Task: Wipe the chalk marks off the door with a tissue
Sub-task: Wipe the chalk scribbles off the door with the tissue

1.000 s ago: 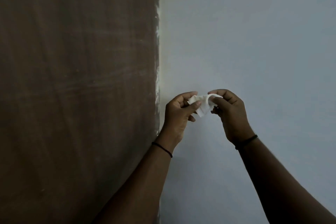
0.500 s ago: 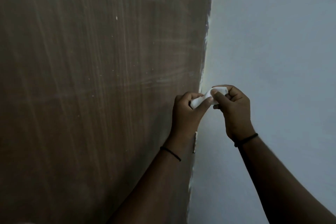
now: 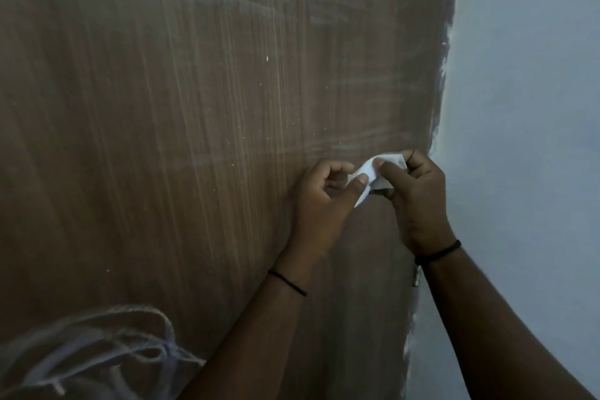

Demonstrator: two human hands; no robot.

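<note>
Now before the brown door (image 3: 194, 140), not the wall: left hand (image 3: 321, 204) and right hand (image 3: 418, 201) pinching the tissue (image 3: 373, 177); chalk marks (image 3: 97, 351) newly visible lower left.

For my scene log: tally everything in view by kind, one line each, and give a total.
Hands: 2, left hand and right hand, both pinching the tissue
Tissue: 1
Wristbands: 2, left wristband and right wristband
Door: 1
Chalk scribble: 1
Wall: 1
Total: 8
</note>
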